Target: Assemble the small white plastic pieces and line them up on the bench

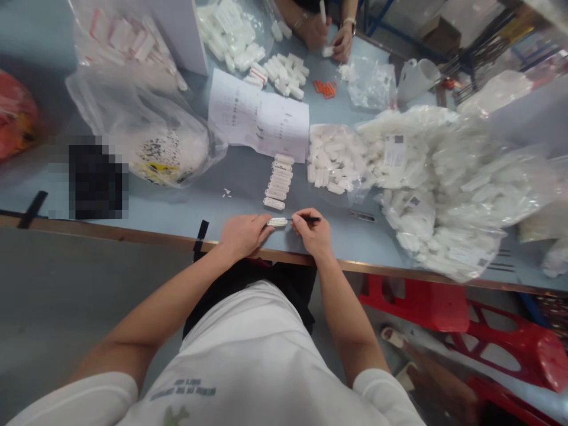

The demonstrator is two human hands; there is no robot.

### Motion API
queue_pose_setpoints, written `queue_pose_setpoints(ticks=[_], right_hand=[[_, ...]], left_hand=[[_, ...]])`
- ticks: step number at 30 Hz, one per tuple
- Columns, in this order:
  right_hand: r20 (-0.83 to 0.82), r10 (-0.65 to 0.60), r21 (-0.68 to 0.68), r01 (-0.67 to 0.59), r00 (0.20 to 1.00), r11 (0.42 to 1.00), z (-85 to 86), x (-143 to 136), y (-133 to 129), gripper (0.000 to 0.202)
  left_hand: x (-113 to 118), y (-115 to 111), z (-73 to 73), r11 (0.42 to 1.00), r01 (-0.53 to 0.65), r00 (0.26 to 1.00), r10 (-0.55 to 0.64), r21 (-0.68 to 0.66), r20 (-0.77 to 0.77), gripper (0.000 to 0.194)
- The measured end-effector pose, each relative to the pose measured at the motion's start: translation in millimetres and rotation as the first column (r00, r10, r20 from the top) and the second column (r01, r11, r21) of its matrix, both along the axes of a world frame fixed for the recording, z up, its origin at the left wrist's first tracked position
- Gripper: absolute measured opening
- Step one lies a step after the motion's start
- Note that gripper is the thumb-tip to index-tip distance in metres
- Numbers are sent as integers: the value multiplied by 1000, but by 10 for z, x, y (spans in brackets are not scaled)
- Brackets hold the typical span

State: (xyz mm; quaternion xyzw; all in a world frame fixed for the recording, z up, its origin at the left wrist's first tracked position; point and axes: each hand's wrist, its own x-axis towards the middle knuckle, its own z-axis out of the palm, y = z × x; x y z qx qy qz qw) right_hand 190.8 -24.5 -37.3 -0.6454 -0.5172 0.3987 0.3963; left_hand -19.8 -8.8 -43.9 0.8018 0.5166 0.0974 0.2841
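My left hand [243, 234] rests at the near edge of the surface [177, 204], its fingers closed around one end of a small white connector block [277, 222] that lies flat there. My right hand [313, 232] sits just beside it, fingers pinched shut on a thin black pen [306, 219] whose tip meets the block's other end. Just beyond the block, a short column of the same white pieces [278, 181] runs toward the middle of the surface, ending at a printed paper sheet [258, 116]. Toward the right edge, clear bags of white parts [444, 177] lie heaped. A large plastic bag [146, 130] sits toward the left edge. At the far edge, another person's hands [331, 34] work among more white pieces.
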Motion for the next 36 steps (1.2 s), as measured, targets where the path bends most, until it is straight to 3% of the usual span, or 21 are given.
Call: queue_pose_setpoints(ticks=[13, 21, 28, 36], right_hand=[[56, 19, -18, -18, 998, 1000, 22, -57, 15, 33], [82, 23, -22, -21, 996, 1000, -13, -53, 27, 31], [223, 57, -35, -50, 973, 998, 27, -67, 31, 29], [394, 156, 21, -179, 906, 984, 20, -99, 33, 33]], left_hand=[[2, -1, 6, 994, 52, 994, -42, 99, -104, 41], [4, 5, 22, 995, 58, 993, -48, 85, -108, 42], [-6, 0, -10, 996, 51, 995, -44, 77, -91, 43], [-8, 3, -37, 996, 52, 994, -45, 70, -97, 46]])
